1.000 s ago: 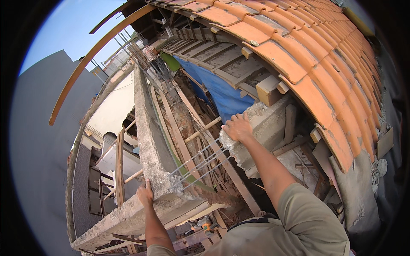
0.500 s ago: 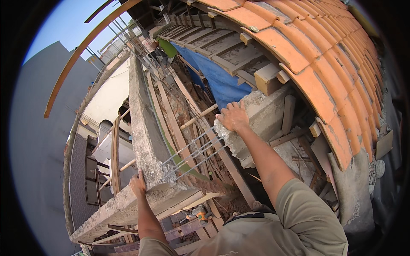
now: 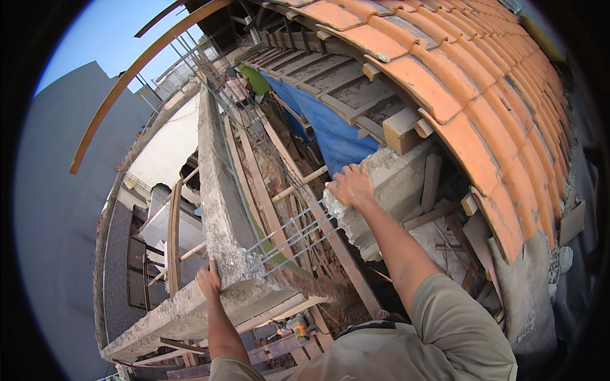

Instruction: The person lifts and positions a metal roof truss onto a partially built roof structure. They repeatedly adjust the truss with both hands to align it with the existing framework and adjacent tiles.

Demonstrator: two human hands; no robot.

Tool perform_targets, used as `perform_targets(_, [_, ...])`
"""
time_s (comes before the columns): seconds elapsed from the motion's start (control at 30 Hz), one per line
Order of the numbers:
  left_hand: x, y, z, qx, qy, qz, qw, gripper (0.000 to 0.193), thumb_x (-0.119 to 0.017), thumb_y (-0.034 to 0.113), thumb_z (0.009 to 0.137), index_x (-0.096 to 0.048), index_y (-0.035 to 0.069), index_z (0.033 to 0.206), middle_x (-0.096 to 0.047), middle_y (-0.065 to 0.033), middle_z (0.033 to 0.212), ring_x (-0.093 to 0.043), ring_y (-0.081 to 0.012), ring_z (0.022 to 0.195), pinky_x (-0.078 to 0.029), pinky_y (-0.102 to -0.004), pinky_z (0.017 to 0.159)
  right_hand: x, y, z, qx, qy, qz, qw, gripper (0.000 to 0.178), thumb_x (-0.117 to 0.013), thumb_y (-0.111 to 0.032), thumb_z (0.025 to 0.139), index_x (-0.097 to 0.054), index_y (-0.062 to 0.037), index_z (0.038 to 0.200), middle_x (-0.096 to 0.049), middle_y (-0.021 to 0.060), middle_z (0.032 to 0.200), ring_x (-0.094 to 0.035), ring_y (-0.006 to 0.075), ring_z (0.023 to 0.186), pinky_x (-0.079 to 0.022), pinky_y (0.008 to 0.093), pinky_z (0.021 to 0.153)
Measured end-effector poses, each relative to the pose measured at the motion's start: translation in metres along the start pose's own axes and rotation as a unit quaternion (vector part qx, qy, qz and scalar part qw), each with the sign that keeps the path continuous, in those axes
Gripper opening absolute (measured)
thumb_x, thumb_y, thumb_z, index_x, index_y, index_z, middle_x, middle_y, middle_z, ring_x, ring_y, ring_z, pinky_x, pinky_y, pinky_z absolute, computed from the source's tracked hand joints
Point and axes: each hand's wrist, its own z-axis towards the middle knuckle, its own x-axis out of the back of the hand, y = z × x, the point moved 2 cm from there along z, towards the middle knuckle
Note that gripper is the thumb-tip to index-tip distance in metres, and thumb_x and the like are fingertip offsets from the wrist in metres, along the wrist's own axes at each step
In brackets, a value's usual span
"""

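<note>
My left hand (image 3: 208, 279) grips the edge of a long grey concrete beam (image 3: 219, 216) at its near corner, fingers over the rim. On the right, my right hand (image 3: 351, 185) is clasped over the broken end of another concrete beam (image 3: 400, 181), knuckles bent and fingertips over its rough edge. Several bare steel rebars (image 3: 293, 230) bridge the gap between the two beams. Both arms are stretched out and carry no tool. The undersides of both hands are hidden.
Orange roof tiles (image 3: 457, 95) rise on the right, above a wooden block (image 3: 401, 130). A blue tarp (image 3: 337, 136) hangs beyond. Planks (image 3: 260, 184) and rubble lie below between the walls. An orange-and-grey power tool (image 3: 298, 326) rests underneath. Another person (image 3: 237, 87) is far ahead.
The view has shifted slightly, so the beams and roof sit a little lower and further right. Both hands keep their places on the concrete. The far person shows more fully.
</note>
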Motion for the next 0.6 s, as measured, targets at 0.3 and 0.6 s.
perform_targets(0.3, [0.0041,0.0026,-0.0012,0.013,-0.018,0.001,1.000,0.075,-0.053,0.062,0.123,-0.090,-0.003,0.125,-0.084,-0.0326,0.131,-0.073,-0.0540,0.129,-0.051,-0.0599,0.120,-0.0101,0.0024,0.0055,-0.001,-0.009,0.005,1.000,0.065,-0.049,-0.066,0.121,-0.083,-0.0175,0.149,-0.072,0.0150,0.158,-0.053,0.0355,0.162,-0.018,0.0691,0.148])
perform_targets(0.6, [0.0096,0.0087,-0.0061,0.000,-0.007,-0.004,1.000,0.075,-0.053,0.062,0.123,-0.091,-0.003,0.119,-0.083,-0.0338,0.128,-0.073,-0.0545,0.127,-0.051,-0.0606,0.119,-0.0053,0.0007,0.0036,-0.002,-0.002,-0.004,1.000,0.064,-0.051,-0.065,0.121,-0.085,-0.0180,0.148,-0.074,0.0130,0.157,-0.055,0.0344,0.160,-0.019,0.0695,0.146])
